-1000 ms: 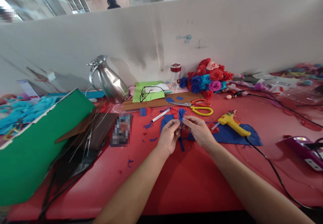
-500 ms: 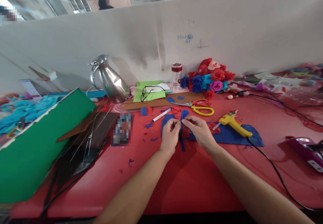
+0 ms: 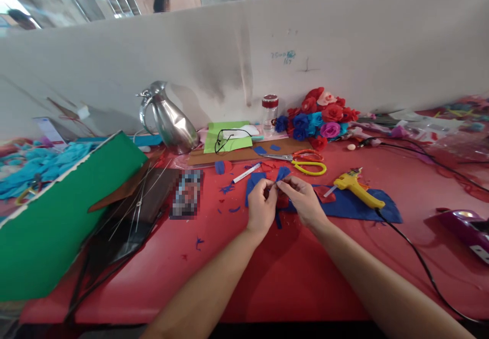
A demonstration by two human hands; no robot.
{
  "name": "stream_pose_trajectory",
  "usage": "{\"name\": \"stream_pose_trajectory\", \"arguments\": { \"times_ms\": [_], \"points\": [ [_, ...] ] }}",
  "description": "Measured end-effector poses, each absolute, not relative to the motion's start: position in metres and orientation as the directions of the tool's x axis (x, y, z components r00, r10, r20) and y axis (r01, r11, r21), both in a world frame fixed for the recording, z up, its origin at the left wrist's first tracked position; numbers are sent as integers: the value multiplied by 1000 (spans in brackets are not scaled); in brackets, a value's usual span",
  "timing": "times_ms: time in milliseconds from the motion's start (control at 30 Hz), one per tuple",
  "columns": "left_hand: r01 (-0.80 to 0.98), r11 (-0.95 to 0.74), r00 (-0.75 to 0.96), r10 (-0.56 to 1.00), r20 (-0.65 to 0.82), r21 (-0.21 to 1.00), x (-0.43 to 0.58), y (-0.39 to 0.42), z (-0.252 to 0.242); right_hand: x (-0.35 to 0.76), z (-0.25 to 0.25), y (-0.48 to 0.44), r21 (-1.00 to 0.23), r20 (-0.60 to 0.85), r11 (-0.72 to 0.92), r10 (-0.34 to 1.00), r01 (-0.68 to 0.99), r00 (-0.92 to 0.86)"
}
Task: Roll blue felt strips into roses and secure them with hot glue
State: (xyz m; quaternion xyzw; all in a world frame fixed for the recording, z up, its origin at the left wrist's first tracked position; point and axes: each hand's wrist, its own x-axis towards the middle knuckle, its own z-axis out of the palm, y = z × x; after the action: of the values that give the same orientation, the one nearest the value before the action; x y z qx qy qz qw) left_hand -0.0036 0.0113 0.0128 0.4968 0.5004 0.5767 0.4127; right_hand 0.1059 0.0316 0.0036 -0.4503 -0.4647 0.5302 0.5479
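My left hand [image 3: 262, 206] and my right hand [image 3: 305, 201] meet over the red table, fingertips pinched together on a strip of blue crepe paper [image 3: 282, 172]. Its top fans out above my fingers, and a narrow tail hangs below between my hands. The part right between the fingertips is hidden. Under and beside my right hand lies a larger blue crepe paper sheet [image 3: 387, 209], with red pieces on it. A yellow hot glue gun [image 3: 353, 188] rests across this sheet. Behind my hands are scissors [image 3: 324, 168] with red and yellow handles and a white marker [image 3: 246, 173].
A metal jug [image 3: 173, 125], eyeglasses [image 3: 218, 142], a red-lidded jar [image 3: 269, 112] and several paper roses [image 3: 331, 112] stand or lie along the wall. To the left are a green board [image 3: 76, 211] and a phone-like object [image 3: 187, 196]. The glue gun's cord [image 3: 416, 257] runs right.
Both hands keep their pinch on the blue crepe paper strip; its upper end now leans more to the right. The whole view has shifted slightly.
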Motion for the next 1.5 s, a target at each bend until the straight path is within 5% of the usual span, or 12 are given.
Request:
{"name": "stream_pose_trajectory", "arguments": {
  "times_ms": [467, 867, 1500],
  "points": [
    [40, -156, -105, 982, 159, 987, 0, 8, 12, 104, 7, 30, -975, -30, -26, 999, -220, 16],
    [-440, 67, -112, 985, -128, 896, -2, 17, 6, 104, 3, 28, -974, -26, -44, 997, -224, -79],
    [-339, 18, -122, 991, -62, 941, 1, 12, 12, 109, 3, 31, -981, 30, 23, 999, -192, -31]
  ]
}}
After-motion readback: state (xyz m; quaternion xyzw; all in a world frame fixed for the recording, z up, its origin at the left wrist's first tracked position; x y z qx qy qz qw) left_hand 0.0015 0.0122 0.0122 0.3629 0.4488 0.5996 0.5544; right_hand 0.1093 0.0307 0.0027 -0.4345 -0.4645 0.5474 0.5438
